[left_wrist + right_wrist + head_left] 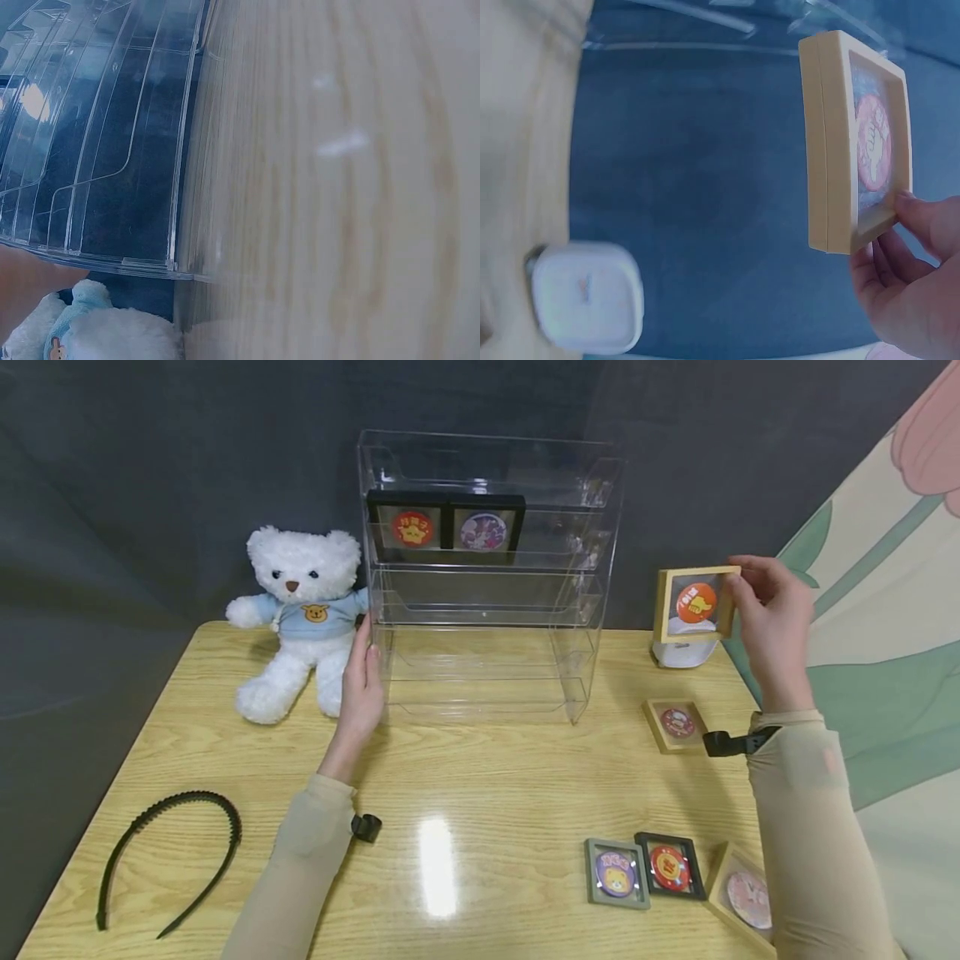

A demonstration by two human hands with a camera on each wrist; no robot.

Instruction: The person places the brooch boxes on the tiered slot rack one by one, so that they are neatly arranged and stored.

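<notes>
A clear acrylic tiered rack (487,577) stands at the back of the wooden table (480,777); two black-framed badges (445,529) sit on an upper tier. My left hand (362,685) rests with straight fingers against the rack's lower left side (97,187). My right hand (772,610) is raised to the right of the rack and pinches a light wooden frame (694,603) with an orange badge by its right edge. In the right wrist view the wooden frame (855,142) is seen edge-on, with the fingertips (915,217) at its lower corner.
A white teddy bear (300,618) in a blue shirt sits left of the rack. A black headband (168,852) lies front left. A small white device (684,653) stands behind another wooden frame (675,724). Three more framed badges (667,870) lie front right.
</notes>
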